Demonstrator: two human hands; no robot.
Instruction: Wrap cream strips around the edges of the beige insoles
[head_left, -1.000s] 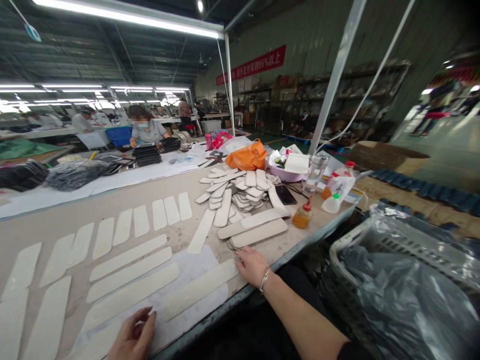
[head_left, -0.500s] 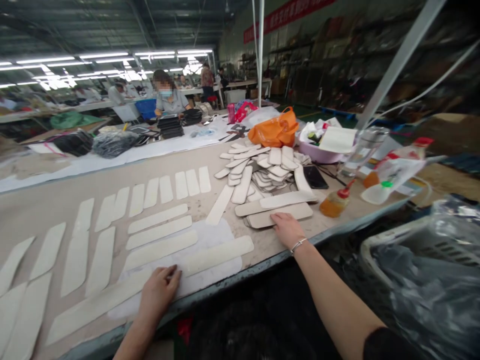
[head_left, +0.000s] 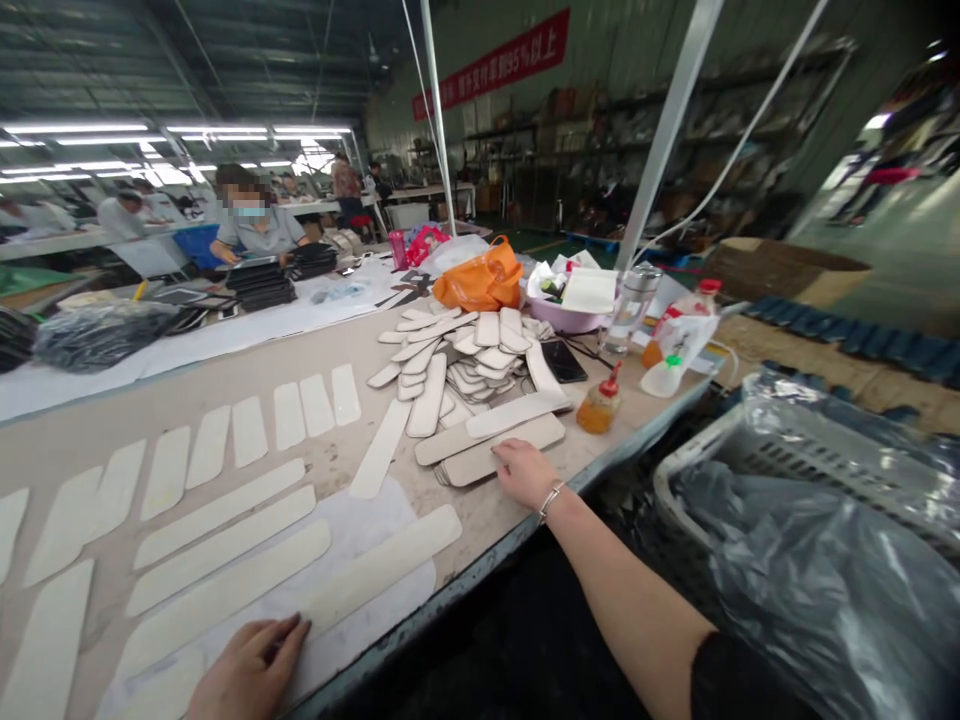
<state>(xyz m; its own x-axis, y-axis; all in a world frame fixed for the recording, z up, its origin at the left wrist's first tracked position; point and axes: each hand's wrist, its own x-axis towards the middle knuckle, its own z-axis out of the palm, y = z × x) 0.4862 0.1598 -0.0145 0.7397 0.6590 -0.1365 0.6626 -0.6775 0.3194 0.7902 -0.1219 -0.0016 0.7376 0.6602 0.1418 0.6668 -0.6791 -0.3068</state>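
Observation:
My left hand (head_left: 249,668) rests at the near edge of the table, fingers slightly bent and apart. Its fingertips touch the near end of a long pale strip with rounded corners (head_left: 390,565), which lies on a white sheet (head_left: 401,500). My right hand (head_left: 527,474), wearing a bracelet, lies with fingers stretched over a small stack of long beige strips (head_left: 476,462). Its fingertips touch the top strip and do not close around it. Behind that stack is a loose heap of shorter beige pieces (head_left: 469,375). Rows of pale pieces (head_left: 251,432) lie flat on the left.
A bottle of amber liquid with a red nozzle (head_left: 598,405) stands right of the strips, near a black phone (head_left: 562,361). Behind are an orange bag (head_left: 480,277) and purple basin (head_left: 574,315). A plastic-lined crate (head_left: 667,490) sits at right. A masked co-worker (head_left: 259,230) handles black pieces.
The view has swung to the right, so the table's contents shift left in the picture. Both hands keep nearly the same places on the strips.

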